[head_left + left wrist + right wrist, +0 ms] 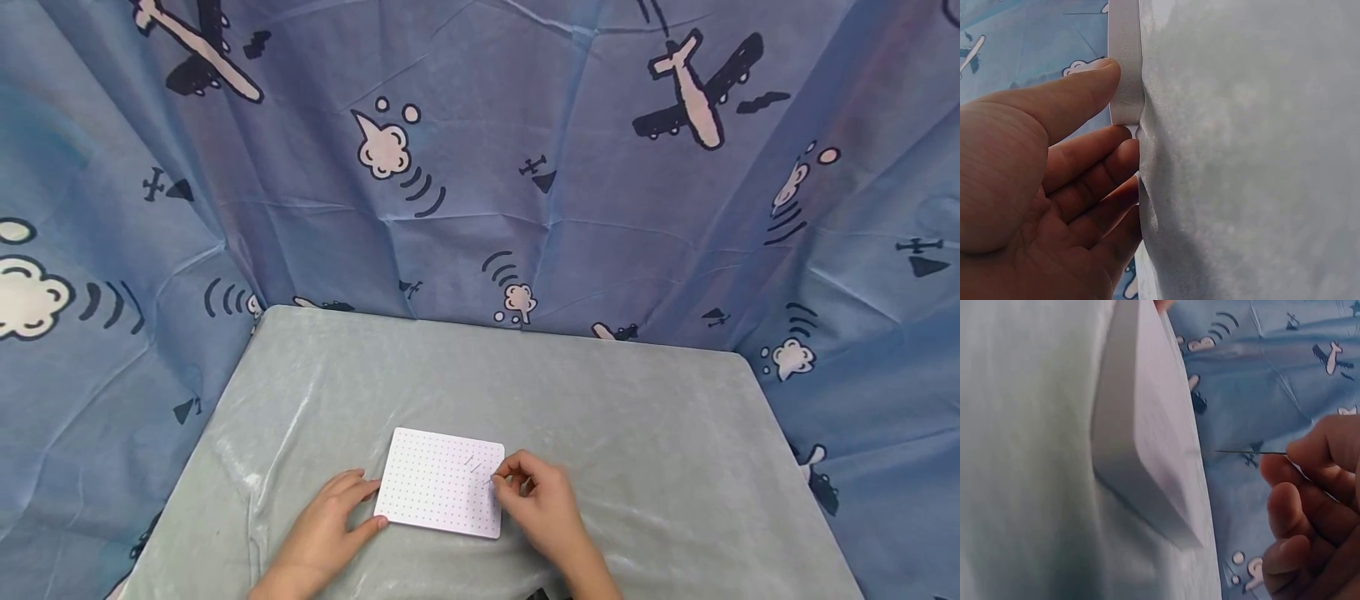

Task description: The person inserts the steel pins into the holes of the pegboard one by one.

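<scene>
A white rectangular board (427, 483) dotted with a regular grid of small marks lies on the cloth. Two thin needle-like pins (470, 462) show near its upper right part. At the board's right edge my right hand (538, 504) pinches a thin needle (1250, 452) between thumb and forefinger; its free end points at the board, and the other fingers curl loosely. My left hand (324, 521) rests against the board's near left corner, with the thumb (1094, 90) on one side edge and the forefinger touching the adjoining edge. Its fingers are nearly straight.
A pale grey-green, slightly wrinkled cloth (637, 433) covers the table. Behind it and at both sides hangs a blue curtain (480, 125) printed with planes and clouds. A small black object (537, 594) shows at the bottom edge beside the right forearm.
</scene>
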The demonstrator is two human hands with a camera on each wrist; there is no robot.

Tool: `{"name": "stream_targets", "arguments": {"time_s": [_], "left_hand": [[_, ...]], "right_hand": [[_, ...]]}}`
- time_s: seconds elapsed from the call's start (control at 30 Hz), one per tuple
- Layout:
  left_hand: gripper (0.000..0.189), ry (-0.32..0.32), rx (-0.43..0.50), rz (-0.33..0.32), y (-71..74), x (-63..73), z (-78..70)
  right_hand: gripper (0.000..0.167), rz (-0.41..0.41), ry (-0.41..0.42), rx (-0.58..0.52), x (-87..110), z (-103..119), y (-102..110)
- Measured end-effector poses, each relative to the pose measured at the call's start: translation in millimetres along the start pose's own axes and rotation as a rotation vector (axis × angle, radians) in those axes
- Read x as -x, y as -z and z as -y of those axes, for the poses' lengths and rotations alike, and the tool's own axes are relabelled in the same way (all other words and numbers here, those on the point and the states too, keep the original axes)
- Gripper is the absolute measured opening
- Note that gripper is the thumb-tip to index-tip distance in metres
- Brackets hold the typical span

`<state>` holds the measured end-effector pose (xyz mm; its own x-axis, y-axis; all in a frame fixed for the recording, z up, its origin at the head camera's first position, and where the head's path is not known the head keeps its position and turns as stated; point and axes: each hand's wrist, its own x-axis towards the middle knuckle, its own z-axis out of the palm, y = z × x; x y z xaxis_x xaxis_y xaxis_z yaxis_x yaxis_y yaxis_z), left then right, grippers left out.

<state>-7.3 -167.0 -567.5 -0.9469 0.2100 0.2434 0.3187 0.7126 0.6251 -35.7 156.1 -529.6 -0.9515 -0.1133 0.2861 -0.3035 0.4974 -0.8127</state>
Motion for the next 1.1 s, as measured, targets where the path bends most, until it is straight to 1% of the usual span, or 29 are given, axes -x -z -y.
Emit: {"name": "stream_targets", "arguments": {"time_s": [0.2, 0.33, 0.43, 0.53, 0.67, 0.9, 1.1], "left_hand": [[0.046, -0.003, 0.003, -0.001, 0.8, -0.2, 0.0], [0.046, 0.003, 0.006, 0.003, 0.6, 0.2, 0.8], [0.046, 0.005, 0.003, 0.001, -0.3, -0.2, 2.3], [0.046, 0.002, -0.004, 0.003, -1.2, -0.1, 3.8], [0.047, -0.006, -0.012, 0.005, -1.7, 0.7, 4.2], [0.046, -0.01, 0.003, -0.019, -0.2, 1.9, 1.1], [0.046, 0.004, -0.006, -0.002, 1.0, 0.9, 0.5]], "right_hand": [[0.029, 0.015, 0.059, -0.028, 1.6, 5, -18], [0.028, -0.001, 0.1, 0.009, 2.5, 4, -28], [0.028, -0.03, 0.138, 0.059, 0.9, 2, -34], [0.028, -0.055, 0.155, 0.103, 0.5, 1, -38], [0.028, -0.057, 0.132, 0.137, 1.6, 1, -40], [0.029, -0.033, 0.079, 0.193, 0.3, 3, -42], [0.03, -0.012, 0.069, 0.232, -1.7, 8, -43]]}}
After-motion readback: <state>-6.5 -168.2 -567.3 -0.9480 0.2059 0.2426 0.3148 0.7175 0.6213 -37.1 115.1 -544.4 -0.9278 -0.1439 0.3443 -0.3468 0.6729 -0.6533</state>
